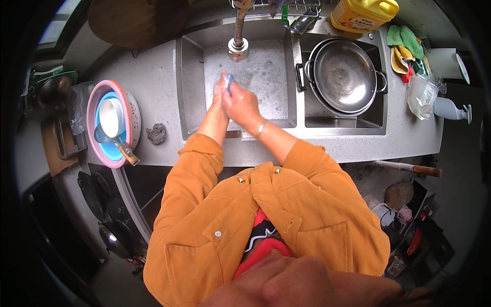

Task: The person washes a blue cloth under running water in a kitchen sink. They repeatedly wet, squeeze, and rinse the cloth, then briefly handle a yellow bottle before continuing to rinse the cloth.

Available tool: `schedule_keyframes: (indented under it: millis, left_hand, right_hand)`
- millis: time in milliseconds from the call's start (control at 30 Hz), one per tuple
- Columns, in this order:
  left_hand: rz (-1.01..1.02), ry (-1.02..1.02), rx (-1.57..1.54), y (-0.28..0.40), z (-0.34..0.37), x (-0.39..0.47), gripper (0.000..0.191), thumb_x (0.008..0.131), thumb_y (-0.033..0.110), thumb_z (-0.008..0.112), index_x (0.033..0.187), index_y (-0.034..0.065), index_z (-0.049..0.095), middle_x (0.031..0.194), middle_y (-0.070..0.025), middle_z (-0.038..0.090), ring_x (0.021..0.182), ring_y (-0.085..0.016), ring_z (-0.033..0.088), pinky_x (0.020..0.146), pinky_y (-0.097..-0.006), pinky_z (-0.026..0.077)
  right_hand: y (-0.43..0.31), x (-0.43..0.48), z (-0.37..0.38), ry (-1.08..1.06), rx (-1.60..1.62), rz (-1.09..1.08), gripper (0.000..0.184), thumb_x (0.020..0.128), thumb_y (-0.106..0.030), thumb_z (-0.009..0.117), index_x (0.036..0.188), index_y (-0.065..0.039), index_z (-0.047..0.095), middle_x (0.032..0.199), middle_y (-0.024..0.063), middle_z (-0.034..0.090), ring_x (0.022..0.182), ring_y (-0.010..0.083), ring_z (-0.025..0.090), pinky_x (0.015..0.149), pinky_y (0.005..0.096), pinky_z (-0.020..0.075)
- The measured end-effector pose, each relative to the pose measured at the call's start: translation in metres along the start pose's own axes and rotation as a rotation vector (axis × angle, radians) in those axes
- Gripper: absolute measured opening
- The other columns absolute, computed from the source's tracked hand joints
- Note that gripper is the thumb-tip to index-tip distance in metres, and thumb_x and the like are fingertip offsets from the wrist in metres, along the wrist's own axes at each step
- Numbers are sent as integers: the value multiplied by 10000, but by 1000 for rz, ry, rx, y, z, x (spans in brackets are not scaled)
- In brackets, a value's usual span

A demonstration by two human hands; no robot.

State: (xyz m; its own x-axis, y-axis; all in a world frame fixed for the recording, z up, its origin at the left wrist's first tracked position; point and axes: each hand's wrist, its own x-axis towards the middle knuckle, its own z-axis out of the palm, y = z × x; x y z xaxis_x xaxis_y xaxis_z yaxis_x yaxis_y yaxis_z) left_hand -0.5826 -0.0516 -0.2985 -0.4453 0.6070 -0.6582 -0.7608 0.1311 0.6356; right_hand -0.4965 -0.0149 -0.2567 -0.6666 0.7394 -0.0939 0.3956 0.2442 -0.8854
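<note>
Over the left basin of a stainless-steel double sink (276, 96), my two hands are pressed together just below the faucet head (238, 50). My right hand (241, 103) is closed around a small bluish item (229, 81), which may be a cloth; most of it is hidden. Against it, my left hand (219, 90) looks wet, with its fingers pointing toward the faucet. Whether the left fingers grip the item cannot be made out. A faint stream of water seems to fall from the faucet.
Metal pans (345, 76) fill the right basin. A yellow jug (362, 15) stands behind it, with green cloths (404, 40) and a spray bottle (450, 109) at right. Nested plastic basins (132, 115) holding a white bowl (111, 117) and a scouring pad (156, 134) lie left.
</note>
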Motion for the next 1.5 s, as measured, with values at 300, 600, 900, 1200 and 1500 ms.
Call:
schedule_keyframes:
  millis: [300,600,900,1200,1500]
  left_hand:
    - [264,-249,600,23,-6,-14,284,970,264,513,1145,44,549,904,-26,612,841,-119,584,709,-267,481]
    - [111,-97,-21,44,-25,5,319,942,194,512,1238,90,570,1080,-114,638,900,-209,629,801,-332,508]
    - [58,-285,-214,42,7,-48,416,959,144,435,1368,68,429,1203,-152,579,1048,-265,596,931,-401,481]
    - [165,-369,-82,47,1,-46,635,841,23,390,1460,52,251,1344,-168,458,1212,-289,485,1069,-441,355]
    - [213,-366,-118,42,10,-55,790,731,10,406,1484,70,172,1363,-205,413,1218,-342,470,1063,-478,360]
  right_hand:
    - [57,50,-25,237,-12,118,262,911,-318,530,824,-73,562,734,162,649,727,394,619,641,467,477]
    - [10,-22,-20,-15,-27,-622,181,879,-212,608,856,-40,560,921,125,613,855,255,616,718,349,471]
    - [21,-6,-5,-238,492,125,210,890,-192,641,989,-20,573,832,28,618,764,96,562,705,254,473]
    - [23,-3,-18,-117,559,-215,96,821,-79,611,839,-29,530,999,49,559,877,117,531,773,263,442]
    - [17,3,-10,-145,619,78,340,859,-150,650,1111,42,525,1003,96,571,885,136,546,801,266,479]
